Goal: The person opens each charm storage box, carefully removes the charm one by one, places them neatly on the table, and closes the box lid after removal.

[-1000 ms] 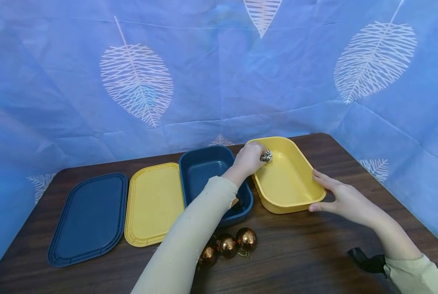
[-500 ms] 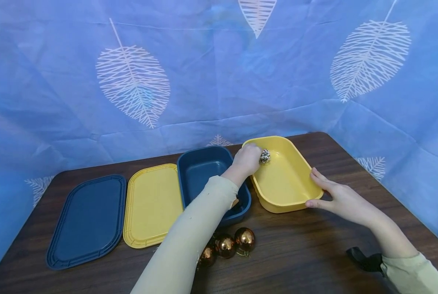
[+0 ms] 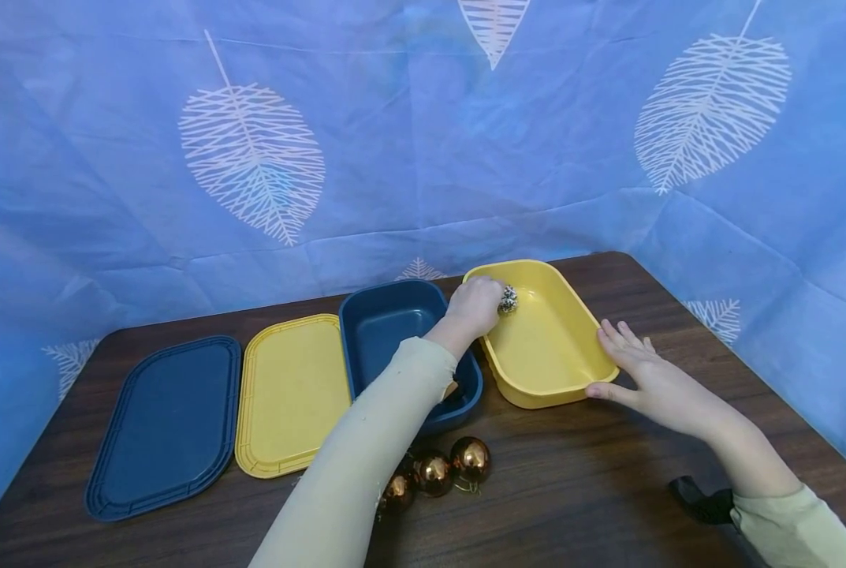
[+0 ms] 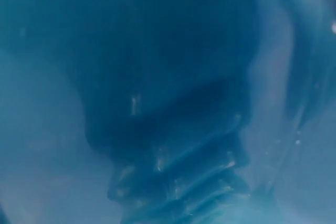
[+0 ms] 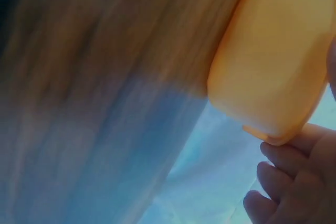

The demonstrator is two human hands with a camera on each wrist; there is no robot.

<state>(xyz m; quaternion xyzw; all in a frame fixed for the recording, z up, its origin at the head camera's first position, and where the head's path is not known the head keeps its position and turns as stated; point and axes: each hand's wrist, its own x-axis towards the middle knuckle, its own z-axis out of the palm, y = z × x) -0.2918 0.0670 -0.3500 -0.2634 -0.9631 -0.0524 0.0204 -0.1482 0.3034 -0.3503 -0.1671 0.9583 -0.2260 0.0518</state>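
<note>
A small brown pine cone with white tips (image 3: 508,298) shows at the fingertips of my left hand (image 3: 475,306), inside the far left corner of the yellow box (image 3: 536,392). The fingers are curled towards the cone and mostly hidden behind the back of the hand. At the box's near right corner my right hand (image 3: 653,383) has its fingers spread and extended, thumb at the rim. From the right wrist the yellow box (image 5: 273,51) appears close, with the right hand's fingers (image 5: 278,182) beside its end. The left wrist view is dark blue and blurred.
Left of the yellow box stands a dark blue box (image 3: 373,347), partly hidden by the left arm, with a small brown item inside. Yellow (image 3: 295,394) and dark blue (image 3: 163,426) lids lie further left. Several shiny copper baubles (image 3: 470,459) lie in front, beside the left forearm.
The right hand's fingers have lifted and spread from the yellow box's wall. The left hand and pine cone stay in the same corner. The head view has shifted slightly.
</note>
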